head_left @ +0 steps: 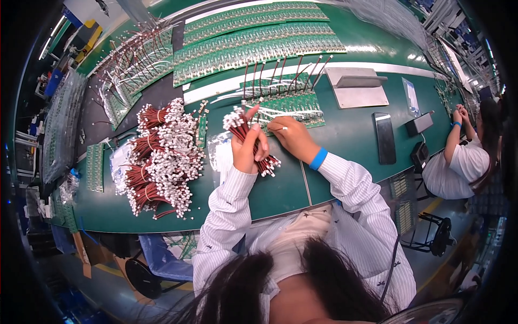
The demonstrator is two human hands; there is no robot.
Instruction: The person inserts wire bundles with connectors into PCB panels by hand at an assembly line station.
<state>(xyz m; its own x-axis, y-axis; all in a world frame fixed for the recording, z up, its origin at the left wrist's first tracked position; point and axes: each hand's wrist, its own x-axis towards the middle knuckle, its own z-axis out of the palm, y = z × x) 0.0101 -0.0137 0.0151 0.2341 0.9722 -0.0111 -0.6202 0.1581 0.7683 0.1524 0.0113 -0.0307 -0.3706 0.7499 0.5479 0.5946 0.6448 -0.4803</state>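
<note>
My left hand (249, 148) is wrapped round a bundle of short red-and-black wire leads (235, 120) with white plug ends, which stick out above and below the fist. Just right of it, my right hand (295, 140) is closed, its fingertips pressed together at the lower left edge of a green circuit board panel (305, 103); what they pinch is hidden. Several dark leads stand up from the panel's far side, and white wires lie across it. On the left lies a large heap of bundled leads (170, 156) with white connectors.
Long green board panels (253, 46) lie at the back; wired boards (137, 70) lie back left. A metal block (357, 89), a black phone (384, 137) and a small dark box (420, 124) are on the right. Another person (458, 156) sits far right.
</note>
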